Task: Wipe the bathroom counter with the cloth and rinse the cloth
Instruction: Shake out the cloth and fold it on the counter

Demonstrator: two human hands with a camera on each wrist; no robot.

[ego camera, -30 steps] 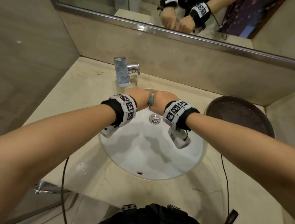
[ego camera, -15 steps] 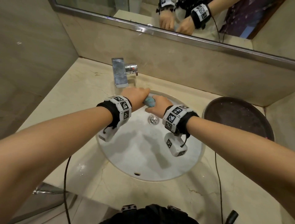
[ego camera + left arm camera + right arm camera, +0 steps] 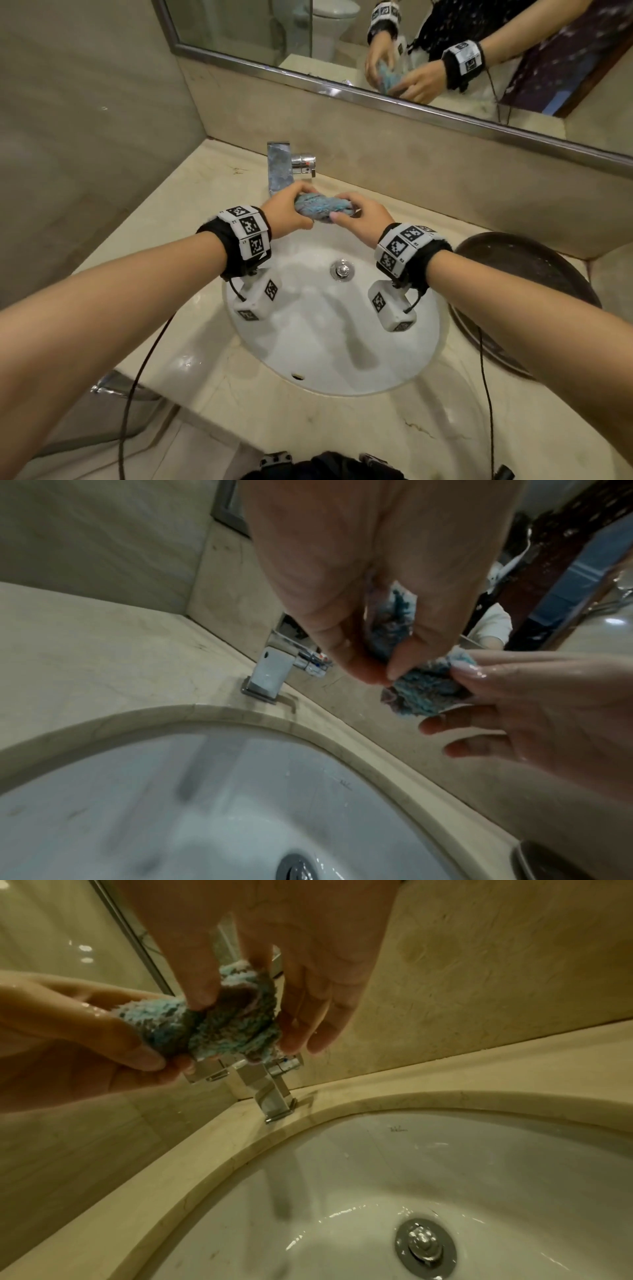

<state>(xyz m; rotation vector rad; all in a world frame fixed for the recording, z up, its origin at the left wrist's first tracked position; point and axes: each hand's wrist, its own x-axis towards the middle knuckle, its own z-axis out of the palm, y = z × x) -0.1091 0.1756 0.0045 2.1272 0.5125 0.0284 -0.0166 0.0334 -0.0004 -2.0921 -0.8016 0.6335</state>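
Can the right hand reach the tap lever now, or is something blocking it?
Probably not at once: the right hand and left hand both grip the cloth. The tap lever stands just behind them with nothing between, so letting go would free the way.

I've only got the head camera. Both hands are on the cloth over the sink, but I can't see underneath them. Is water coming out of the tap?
Observer: In the right wrist view, no stream shows below the faucet spout.
Operator: Is the basin wet, then?
Observer: Yes, the sink glistens with water around the drain.
Operator: How does the right hand hold the cloth?
Observer: The right hand pinches one end of the bunched cloth between thumb and fingertips.
Operator: And the left?
Observer: The left hand pinches the other end the same way, seen from its own wrist view.
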